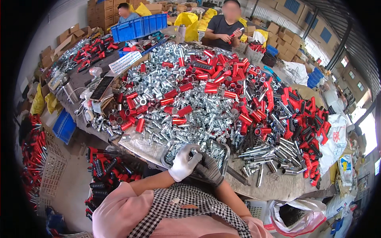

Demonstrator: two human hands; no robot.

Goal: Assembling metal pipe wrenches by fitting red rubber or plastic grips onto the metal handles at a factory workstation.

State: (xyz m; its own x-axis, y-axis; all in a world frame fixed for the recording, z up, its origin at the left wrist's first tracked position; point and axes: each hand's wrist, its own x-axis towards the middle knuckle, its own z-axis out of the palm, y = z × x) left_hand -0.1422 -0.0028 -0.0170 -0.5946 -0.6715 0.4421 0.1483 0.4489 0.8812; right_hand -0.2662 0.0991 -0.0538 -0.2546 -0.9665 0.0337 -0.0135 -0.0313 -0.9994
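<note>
Close together over a metal tray (227,158) are my two gloved hands, fingertips almost touching. My left hand (185,163), in a white glove, is closed with thumb and fingers curled inward. Beside it, my right hand (210,170) in a dark grey glove is also closed. Whatever sits between the fingers is too small or hidden to make out. Small silver metal fittings (216,152) fill the tray under and around the hands. Just beyond rises a big heap of silver fittings (198,107), mixed with red metal sleeves (184,110).
Silver rods (274,154) and a dark bar (238,176) lie to the right, near red-and-black handles (313,119). Crates of red-handled tools (107,166) stand lower left. A white sack (297,218) is at the lower right. Two people work across the table, near a blue bin (139,27).
</note>
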